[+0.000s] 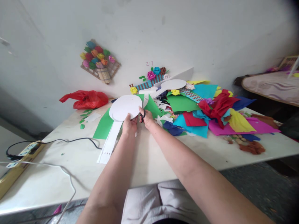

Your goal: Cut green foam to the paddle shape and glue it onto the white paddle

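A white paddle-shaped cutout (124,106), with a round head and a long straight strip below, is in my left hand (130,125), whose thumb lies on top near the lower right edge. My right hand (148,120) is closed on black-handled scissors (143,115) at the right rim of the round head. The scissor blades are hidden from view. Beneath the cutout lies green paper (104,125). Just behind, a second white piece with an oval head (174,84) rests among the papers.
Colourful crepe paper sheets (193,124) and scraps are heaped on the right of the white table (149,165). At the left are a red plastic bag (90,99), a power strip (25,155) and cables. Paper flowers (151,75) stand against the wall; a flower bouquet (99,60) hangs there.
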A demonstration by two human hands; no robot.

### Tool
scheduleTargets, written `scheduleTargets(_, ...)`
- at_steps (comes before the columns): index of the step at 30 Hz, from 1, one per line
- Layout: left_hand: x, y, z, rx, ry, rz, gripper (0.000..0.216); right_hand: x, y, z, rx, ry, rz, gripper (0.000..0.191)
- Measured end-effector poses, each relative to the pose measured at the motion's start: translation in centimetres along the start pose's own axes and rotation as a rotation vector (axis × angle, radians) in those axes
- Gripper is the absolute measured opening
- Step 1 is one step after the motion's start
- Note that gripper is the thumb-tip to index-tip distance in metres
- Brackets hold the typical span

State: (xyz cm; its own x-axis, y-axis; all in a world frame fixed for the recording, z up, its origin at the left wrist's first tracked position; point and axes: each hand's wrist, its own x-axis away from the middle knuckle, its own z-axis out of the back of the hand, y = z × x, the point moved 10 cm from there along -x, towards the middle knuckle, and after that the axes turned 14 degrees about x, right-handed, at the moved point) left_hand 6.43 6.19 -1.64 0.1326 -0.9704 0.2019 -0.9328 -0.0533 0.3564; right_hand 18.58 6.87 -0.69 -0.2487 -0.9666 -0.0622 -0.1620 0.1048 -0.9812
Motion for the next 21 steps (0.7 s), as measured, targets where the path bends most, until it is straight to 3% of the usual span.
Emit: scheduleTargets(21,-0.7,1.3,0.3,-0.002,0.008,-0.013,0.042,0.6,-0.2,-0.2,0.091,-0.006,-0.026,0.045)
